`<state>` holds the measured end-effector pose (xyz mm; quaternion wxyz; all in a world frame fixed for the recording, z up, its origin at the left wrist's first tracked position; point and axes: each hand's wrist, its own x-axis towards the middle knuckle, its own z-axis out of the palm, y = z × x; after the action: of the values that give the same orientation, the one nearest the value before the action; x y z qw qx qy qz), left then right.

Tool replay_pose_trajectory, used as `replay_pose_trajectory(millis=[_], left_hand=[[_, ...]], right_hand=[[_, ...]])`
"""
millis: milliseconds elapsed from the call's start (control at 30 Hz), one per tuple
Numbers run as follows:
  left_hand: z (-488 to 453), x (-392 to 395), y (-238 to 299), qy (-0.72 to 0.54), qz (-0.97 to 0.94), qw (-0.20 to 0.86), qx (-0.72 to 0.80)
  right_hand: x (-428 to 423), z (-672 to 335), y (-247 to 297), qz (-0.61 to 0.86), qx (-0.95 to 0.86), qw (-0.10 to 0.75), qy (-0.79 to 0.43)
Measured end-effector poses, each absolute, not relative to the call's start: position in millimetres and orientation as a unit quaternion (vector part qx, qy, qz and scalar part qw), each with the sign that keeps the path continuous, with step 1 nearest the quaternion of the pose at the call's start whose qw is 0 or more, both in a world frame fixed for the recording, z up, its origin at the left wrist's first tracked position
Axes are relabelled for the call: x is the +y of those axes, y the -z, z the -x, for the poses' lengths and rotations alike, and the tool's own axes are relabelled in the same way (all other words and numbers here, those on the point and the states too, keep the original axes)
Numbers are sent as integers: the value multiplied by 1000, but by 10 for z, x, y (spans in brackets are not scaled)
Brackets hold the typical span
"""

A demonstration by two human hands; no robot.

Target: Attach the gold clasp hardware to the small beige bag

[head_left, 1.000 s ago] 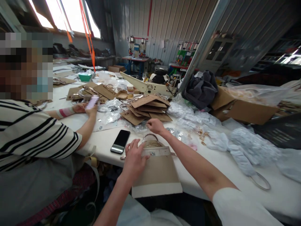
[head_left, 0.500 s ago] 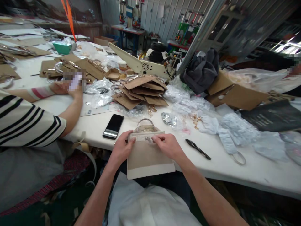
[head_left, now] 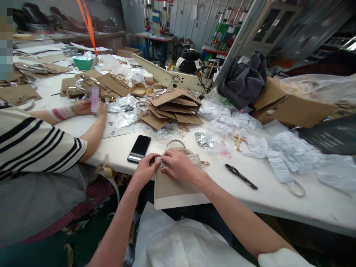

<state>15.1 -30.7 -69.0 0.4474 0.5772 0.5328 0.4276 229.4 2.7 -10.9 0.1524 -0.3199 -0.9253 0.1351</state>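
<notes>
Tan and cream, the small flat handbag with a curved wire handle (head_left: 178,185) lies at the near edge of our white worktable (head_left: 278,200), its lower part hanging over the rim toward us. Our left hand (head_left: 144,168) pinches the bag's upper left corner, fingers closed on the flap edge. Our right hand (head_left: 179,167) lies across the top of the flap, fingertips pressed down near the left hand, so the two hands almost touch; whether the right hand pinches anything we cannot tell.

Just left of the bag rests a black smartphone (head_left: 139,148), face up. To the right, apart from the bag, lies a pair of black pliers (head_left: 241,176). Behind the bag sits a stack of brown cardboard pieces (head_left: 172,109). At our left a person in a black-striped white shirt (head_left: 33,148) rests both forearms on the table.
</notes>
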Motion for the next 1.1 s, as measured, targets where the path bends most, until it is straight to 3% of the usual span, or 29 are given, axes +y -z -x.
replay_pose_trajectory(millis=[233,467,733,867,1100], left_hand=[[-194,-320,679,-462,-613,386,512],[-74,-287,733,-418,-598,515,450],[-198,-179,360,-350,-683,396,503],[-352,-93,152,-316,-692,421,494],[-501,52,378,-294,-710,332,547]], right_hand=[[-23,-2202,170,313,-936,134,-85],[-41,-2270,189,327,-923,161,-129],[10,-2455,-51,328,-921,182,-102],[9,-2633,-107,346,-916,181,-89],[15,-2633,123,346,-920,157,-93]])
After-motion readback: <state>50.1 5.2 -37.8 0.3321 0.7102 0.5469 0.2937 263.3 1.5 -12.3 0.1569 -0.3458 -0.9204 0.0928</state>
